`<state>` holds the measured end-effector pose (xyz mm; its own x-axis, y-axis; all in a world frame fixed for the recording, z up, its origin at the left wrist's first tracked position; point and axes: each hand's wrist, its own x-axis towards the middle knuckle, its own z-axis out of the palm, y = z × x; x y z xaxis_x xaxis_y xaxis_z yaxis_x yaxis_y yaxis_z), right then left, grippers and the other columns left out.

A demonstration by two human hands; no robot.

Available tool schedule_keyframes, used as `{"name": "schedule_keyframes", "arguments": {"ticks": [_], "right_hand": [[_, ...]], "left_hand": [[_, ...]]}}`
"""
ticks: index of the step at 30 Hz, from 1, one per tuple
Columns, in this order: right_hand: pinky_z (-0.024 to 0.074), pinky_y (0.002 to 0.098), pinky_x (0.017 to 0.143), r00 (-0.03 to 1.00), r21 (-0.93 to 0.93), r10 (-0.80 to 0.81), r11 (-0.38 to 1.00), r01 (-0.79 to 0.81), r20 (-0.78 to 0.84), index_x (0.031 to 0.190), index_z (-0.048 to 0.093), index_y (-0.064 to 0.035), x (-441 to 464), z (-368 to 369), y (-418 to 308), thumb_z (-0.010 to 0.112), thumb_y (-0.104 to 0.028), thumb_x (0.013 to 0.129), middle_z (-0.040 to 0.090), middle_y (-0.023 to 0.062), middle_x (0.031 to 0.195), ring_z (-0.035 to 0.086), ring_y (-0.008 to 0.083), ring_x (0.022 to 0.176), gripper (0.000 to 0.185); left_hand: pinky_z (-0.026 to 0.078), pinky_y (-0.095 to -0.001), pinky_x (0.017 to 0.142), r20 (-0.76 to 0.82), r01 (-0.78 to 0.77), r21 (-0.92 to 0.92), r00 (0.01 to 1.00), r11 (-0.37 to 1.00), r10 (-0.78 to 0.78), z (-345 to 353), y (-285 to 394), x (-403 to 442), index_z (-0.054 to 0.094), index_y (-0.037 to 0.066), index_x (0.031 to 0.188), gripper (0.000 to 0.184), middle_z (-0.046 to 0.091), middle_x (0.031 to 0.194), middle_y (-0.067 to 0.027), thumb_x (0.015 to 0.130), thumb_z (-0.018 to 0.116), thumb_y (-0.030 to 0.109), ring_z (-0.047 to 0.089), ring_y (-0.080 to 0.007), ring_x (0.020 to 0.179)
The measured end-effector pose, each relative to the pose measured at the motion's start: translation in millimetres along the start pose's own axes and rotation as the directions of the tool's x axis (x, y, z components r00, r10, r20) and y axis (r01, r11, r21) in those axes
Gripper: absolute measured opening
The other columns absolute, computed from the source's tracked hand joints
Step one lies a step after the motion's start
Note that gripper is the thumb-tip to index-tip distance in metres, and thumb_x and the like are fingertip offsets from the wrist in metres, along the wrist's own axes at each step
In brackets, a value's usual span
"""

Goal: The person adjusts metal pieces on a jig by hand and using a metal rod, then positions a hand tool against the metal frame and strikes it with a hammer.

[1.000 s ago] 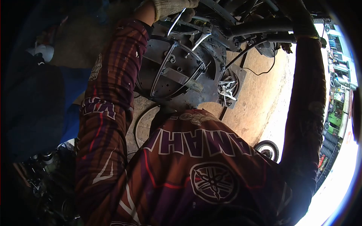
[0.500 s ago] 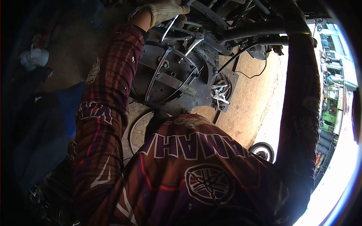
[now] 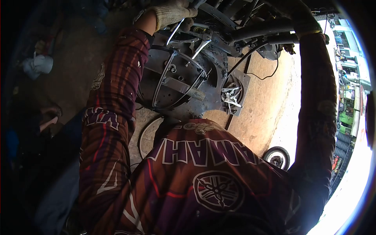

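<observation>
My left hand point(image 3: 172, 15), in a pale knitted glove, reaches to the top edge over a metal frame. Its fingers are curled closed, by a grey-blue rod-like part point(image 3: 198, 4); what lies inside them is hidden. My right hand point(image 3: 295, 17) is in deep shadow at the upper right, beside a thick dark tube point(image 3: 262, 31), and its fingers cannot be made out. Between my arms lies a dark metal plate point(image 3: 192, 105) with a curved rod frame point(image 3: 159, 80) on it. A bright lever-like metal part point(image 3: 201, 49) sits above the frame.
Silvery metal parts point(image 3: 232, 95) lie on a small plate at the right. A thin black cable point(image 3: 260, 78) hangs over the brown floor point(image 3: 260, 100). A wheel point(image 3: 276, 157) stands at the lower right. Another person's bare foot point(image 3: 51, 115) shows in the dark left side.
My hands stay in nearly the same places, with the left shifted very slightly. At the left, the other person's dark and blue clothing has moved downward, and a foot now shows.
</observation>
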<state>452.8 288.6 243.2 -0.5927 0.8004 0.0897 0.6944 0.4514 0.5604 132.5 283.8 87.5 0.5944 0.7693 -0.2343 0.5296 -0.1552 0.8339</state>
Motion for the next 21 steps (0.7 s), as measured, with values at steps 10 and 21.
{"name": "schedule_keyframes", "arguments": {"ticks": [10,21], "right_hand": [[0.0564,0.0423,0.084,0.993,-0.032,-0.034,0.999,0.037,0.109,0.099,0.074,-0.0092,-2.6,6.6,-5.8,0.057,-0.026,0.096,0.074,0.0110,0.098,0.071,0.0312,0.094,0.024],[0.0572,0.0416,0.081,0.957,0.064,-0.235,0.966,0.249,-0.168,0.097,0.073,-0.0086,-9.6,24.4,-6.4,0.061,-0.020,0.093,0.073,0.0124,0.094,0.071,0.0321,0.093,0.017]], "left_hand": [[0.049,-0.0364,0.081,0.048,0.052,-0.182,0.998,0.982,-0.044,7.2,-1.3,0.1,0.058,0.005,0.128,0.036,0.072,0.087,-0.0050,0.103,0.058,0.031,0.064,-0.0184,0.084],[0.053,-0.0346,0.069,0.005,-0.008,-0.016,1.000,1.000,0.008,14.1,-10.9,8.1,0.064,0.001,0.115,0.029,0.069,0.083,-0.0064,0.103,0.060,0.027,0.065,-0.0159,0.075]]}}
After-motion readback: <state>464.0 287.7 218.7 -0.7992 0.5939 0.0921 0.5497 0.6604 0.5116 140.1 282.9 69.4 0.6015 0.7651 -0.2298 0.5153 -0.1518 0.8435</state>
